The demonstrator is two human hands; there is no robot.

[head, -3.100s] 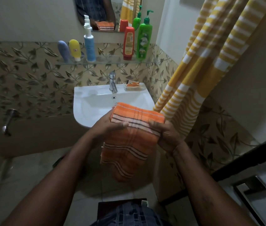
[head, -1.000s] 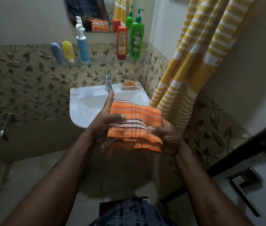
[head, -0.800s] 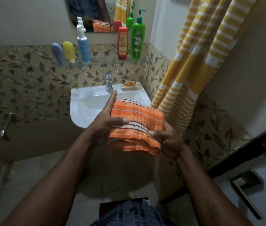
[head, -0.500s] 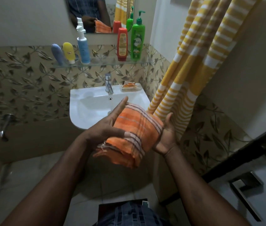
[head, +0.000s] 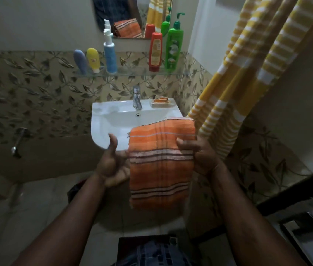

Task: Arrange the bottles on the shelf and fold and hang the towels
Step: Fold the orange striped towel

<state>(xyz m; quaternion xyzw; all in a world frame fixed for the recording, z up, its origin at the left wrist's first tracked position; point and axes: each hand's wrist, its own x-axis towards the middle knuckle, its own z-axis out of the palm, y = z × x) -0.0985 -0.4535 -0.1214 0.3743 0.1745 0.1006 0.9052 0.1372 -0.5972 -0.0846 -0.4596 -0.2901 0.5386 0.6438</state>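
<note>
Right hand (head: 201, 154) clamped on towel (head: 161, 162), thumb over right edge; I see folded towel hanging in front of sink (head: 113, 120). Left hand (head: 113, 162) open, palm against towel's left edge (grip there: can't tell). Beyond: tap (head: 137, 98), then shelf (head: 132, 72) with five bottles upright. Curtain (head: 247, 73) at right.

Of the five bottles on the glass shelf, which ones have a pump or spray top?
Two do: the green bottle at the far right, with a green pump, and the light blue bottle in the middle, with a white sprayer. The red, yellow and grey-blue ones stand on their caps.
</note>
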